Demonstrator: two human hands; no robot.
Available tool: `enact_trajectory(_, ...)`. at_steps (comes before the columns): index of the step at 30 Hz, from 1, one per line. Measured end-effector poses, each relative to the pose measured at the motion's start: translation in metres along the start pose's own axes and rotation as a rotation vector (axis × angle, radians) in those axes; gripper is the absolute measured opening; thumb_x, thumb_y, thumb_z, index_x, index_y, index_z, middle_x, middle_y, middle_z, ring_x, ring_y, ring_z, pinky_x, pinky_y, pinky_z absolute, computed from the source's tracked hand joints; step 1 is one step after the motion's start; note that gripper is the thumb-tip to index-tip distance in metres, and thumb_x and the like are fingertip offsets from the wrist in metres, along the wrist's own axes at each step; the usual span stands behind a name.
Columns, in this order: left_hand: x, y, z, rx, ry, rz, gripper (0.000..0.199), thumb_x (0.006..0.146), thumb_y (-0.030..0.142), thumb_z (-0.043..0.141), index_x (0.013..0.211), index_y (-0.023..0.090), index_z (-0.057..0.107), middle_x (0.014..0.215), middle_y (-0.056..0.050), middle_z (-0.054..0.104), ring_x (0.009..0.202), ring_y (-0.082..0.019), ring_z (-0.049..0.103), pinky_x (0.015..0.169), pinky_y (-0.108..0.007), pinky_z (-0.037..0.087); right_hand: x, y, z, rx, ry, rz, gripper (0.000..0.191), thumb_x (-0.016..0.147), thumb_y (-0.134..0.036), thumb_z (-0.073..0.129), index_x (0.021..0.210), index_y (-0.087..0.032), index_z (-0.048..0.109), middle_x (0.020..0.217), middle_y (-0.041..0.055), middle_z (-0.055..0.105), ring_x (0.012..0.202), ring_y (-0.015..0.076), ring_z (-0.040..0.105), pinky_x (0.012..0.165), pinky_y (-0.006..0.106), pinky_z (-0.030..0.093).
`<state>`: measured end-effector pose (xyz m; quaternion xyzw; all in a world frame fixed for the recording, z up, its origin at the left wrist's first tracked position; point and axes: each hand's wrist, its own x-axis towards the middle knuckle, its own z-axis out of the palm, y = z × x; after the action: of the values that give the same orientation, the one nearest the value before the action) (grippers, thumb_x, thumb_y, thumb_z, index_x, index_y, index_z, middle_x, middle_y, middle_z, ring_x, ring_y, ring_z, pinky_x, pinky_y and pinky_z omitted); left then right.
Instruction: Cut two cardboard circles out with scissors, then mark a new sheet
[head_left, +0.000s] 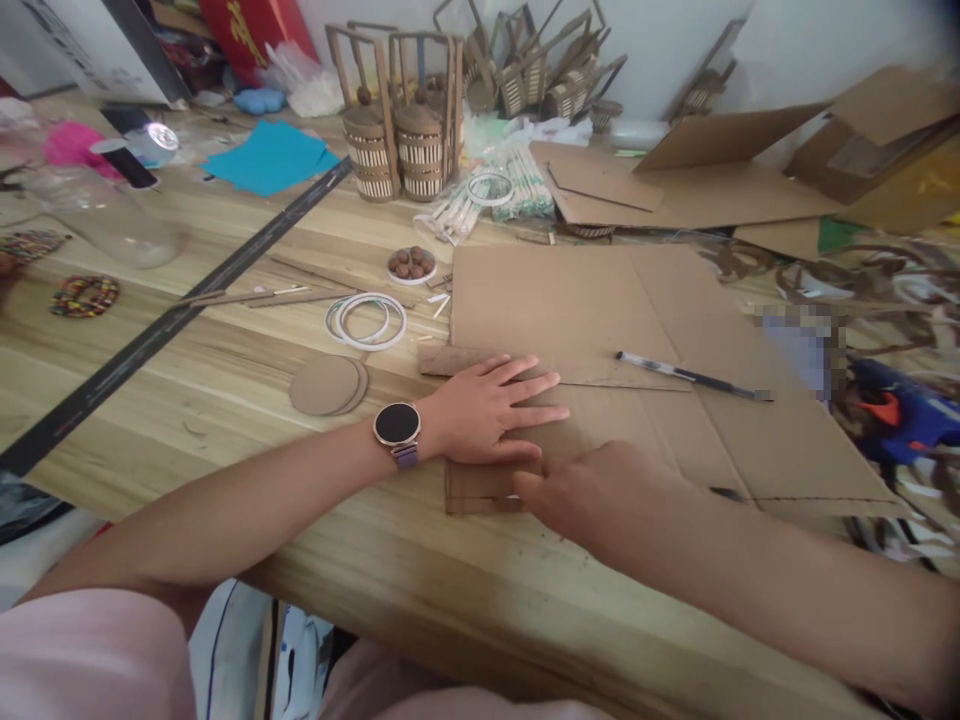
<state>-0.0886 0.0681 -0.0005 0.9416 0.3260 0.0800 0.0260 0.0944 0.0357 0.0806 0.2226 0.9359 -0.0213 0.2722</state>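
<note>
My left hand lies flat with fingers spread, pressing on a large sheet of brown cardboard. Partly under it runs a narrow cardboard strip. A watch is on the left wrist. My right hand, slightly blurred, is closed at the near edge of the sheet, beside the left thumb. Whatever its fingers hold is hidden. Close to those fingers, a thin slit runs along the sheet's near edge. A pen rests on the cardboard to the right.
Left of the sheet lie cardboard discs, white rings and a dish of brown nuts. A long black strip crosses the table. Small lidded baskets stand behind. A blue glue gun lies among scraps at right.
</note>
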Motion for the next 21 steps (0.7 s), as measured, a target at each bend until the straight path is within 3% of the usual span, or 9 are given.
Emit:
enact_trajectory(4,0.0,0.0,0.0,0.022,0.006,0.003,0.057,0.098,0.057,0.045,0.148,0.029,0.048,0.16,-0.01,0.039,0.148,-0.037,0.03,0.119,-0.052,0.025,0.001,0.007,-0.001,-0.082,0.089,-0.043,0.021,0.083,-0.004,0.067,0.097,-0.019,0.069,0.065,0.0014,0.073,0.051,0.0201,0.068,0.039,0.03,0.011)
enact_trajectory(9,0.0,-0.001,-0.002,0.047,-0.013,0.011,0.053,0.099,0.048,0.049,0.149,0.029,0.047,0.16,-0.009,0.039,0.148,-0.035,0.03,0.119,-0.05,0.025,0.023,-0.008,0.005,-0.057,0.24,-0.145,0.007,0.089,-0.013,0.064,0.085,-0.018,0.066,0.07,0.0034,0.072,0.053,0.0193,0.065,0.04,0.03,0.018)
enact_trajectory(12,0.0,-0.001,-0.002,0.037,-0.024,0.011,0.051,0.1,0.043,0.05,0.148,0.029,0.047,0.16,-0.009,0.038,0.148,-0.035,0.03,0.119,-0.049,0.024,0.033,-0.014,0.009,-0.046,0.264,-0.168,0.01,0.092,-0.014,0.06,0.085,-0.018,0.066,0.07,0.0053,0.072,0.06,0.0215,0.067,0.043,0.03,0.023)
enact_trajectory(21,0.001,0.0,0.0,0.024,-0.007,0.016,0.05,0.098,0.04,0.053,0.148,0.029,0.048,0.16,-0.009,0.038,0.148,-0.035,0.03,0.119,-0.05,0.025,0.033,-0.013,0.004,-0.057,0.226,-0.199,0.021,0.075,0.0,0.063,0.085,-0.019,0.066,0.069,0.0048,0.073,0.057,0.0237,0.068,0.045,0.03,0.033)
